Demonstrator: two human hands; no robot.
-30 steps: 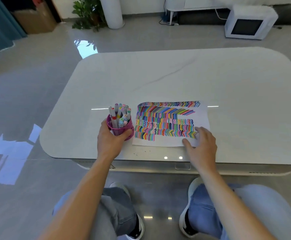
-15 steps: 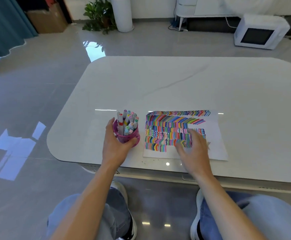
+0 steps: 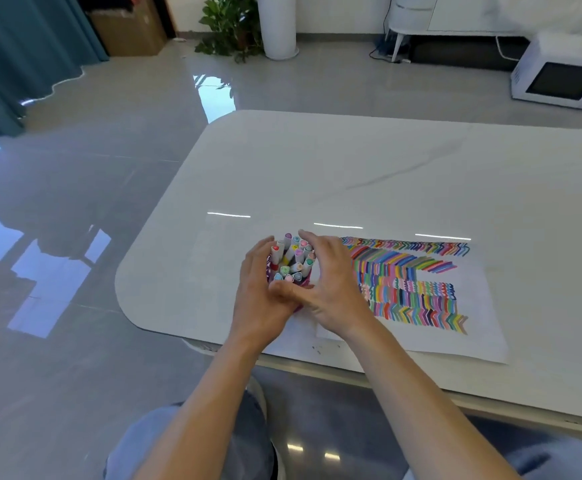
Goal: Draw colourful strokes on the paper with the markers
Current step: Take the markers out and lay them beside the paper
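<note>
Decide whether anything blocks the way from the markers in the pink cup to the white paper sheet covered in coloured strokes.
Only the person's own right hand, curled round the pink cup, lies between the markers and the white paper sheet. The left hand grips the cup's other side.

The cup (image 3: 305, 280) is standing on the tabletop (image 3: 351, 168) between the two hands, the left hand (image 3: 261, 296) wrapping its left side and the right hand (image 3: 332, 289) its right, with the markers (image 3: 293, 258) sitting upright in it. The paper (image 3: 462, 337) is lying just right of the right hand, its near-left part running under that wrist. Well beyond the hands, a plant (image 3: 230, 26) is standing on the floor (image 3: 109, 168).
</note>
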